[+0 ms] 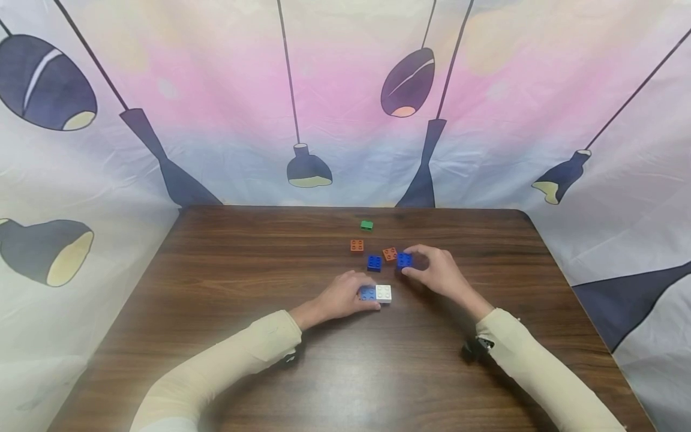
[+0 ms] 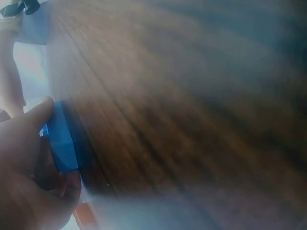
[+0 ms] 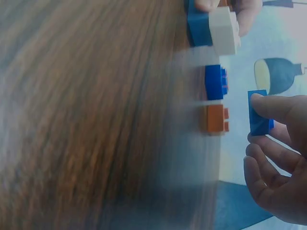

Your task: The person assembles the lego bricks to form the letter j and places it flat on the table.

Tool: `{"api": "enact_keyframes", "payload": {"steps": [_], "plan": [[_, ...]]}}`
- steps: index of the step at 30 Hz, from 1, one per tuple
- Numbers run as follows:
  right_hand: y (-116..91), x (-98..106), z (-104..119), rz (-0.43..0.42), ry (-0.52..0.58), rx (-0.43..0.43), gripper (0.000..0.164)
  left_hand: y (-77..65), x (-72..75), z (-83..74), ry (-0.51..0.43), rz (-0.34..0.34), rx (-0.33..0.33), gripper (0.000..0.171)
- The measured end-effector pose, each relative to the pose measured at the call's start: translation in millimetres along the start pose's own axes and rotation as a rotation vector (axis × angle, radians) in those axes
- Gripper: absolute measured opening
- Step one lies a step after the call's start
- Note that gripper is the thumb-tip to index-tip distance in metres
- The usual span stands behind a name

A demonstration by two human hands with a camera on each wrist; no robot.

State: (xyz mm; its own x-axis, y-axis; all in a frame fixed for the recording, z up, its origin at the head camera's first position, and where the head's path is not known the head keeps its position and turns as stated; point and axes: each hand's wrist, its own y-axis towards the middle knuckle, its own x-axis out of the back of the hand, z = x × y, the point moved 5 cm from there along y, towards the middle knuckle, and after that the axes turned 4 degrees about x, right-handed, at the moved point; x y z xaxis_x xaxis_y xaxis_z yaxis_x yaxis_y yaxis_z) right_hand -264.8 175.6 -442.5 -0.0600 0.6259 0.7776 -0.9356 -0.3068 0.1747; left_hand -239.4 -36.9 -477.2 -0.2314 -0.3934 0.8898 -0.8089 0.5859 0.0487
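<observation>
My left hand [image 1: 363, 294] grips a joined pair of bricks on the brown table [image 1: 243, 270], one blue [image 1: 367, 293] and one white [image 1: 384, 293]. In the left wrist view the left hand [image 2: 48, 148] holds the blue brick [image 2: 62, 143] between thumb and fingers. My right hand [image 1: 411, 262] pinches a second blue brick [image 1: 403, 260]. The right wrist view shows the right hand [image 3: 254, 120] holding this brick [image 3: 259, 112] a little above the tabletop. Just past it lie a loose blue brick [image 3: 215, 81] and an orange brick [image 3: 214, 119].
Loose on the table behind the hands are a blue brick [image 1: 374, 263], two orange bricks [image 1: 390, 254] [image 1: 357, 245] and a green brick [image 1: 366, 225]. A printed cloth backdrop [image 1: 345, 120] surrounds the table on three sides.
</observation>
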Motion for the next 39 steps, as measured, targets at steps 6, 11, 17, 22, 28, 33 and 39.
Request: {"api": "enact_keyframes", "payload": {"steps": [6, 11, 17, 22, 28, 33, 39], "plan": [[-4, -1, 13, -0.015, 0.007, 0.063, 0.038, -0.6, 0.4, -0.6, 0.001, -0.011, -0.008, 0.045], [-9, -1, 24, -0.014, 0.023, 0.098, 0.035, -0.4, 1.1, -1.2, -0.007, -0.007, -0.006, 0.044], [-15, -4, 33, 0.004, 0.031, 0.108, 0.039, 0.8, 0.8, -0.7, 0.003, -0.01, -0.007, 0.045], [-19, -8, 38, 0.012, 0.039, 0.14, 0.04, 1.3, 0.3, -0.2, 0.001, -0.01, 0.001, 0.046], [-24, -15, 42, 0.019, 0.044, 0.156, 0.037, 1.1, -0.1, 0.2, -0.002, -0.018, -0.007, 0.045], [-25, -22, 43, 0.042, 0.041, 0.151, 0.037, 0.3, 0.4, -0.2, 0.002, -0.023, -0.011, 0.049], [-26, -27, 43, 0.059, 0.058, 0.141, 0.036, 0.0, 0.5, -0.3, 0.009, -0.028, -0.014, 0.052]]}}
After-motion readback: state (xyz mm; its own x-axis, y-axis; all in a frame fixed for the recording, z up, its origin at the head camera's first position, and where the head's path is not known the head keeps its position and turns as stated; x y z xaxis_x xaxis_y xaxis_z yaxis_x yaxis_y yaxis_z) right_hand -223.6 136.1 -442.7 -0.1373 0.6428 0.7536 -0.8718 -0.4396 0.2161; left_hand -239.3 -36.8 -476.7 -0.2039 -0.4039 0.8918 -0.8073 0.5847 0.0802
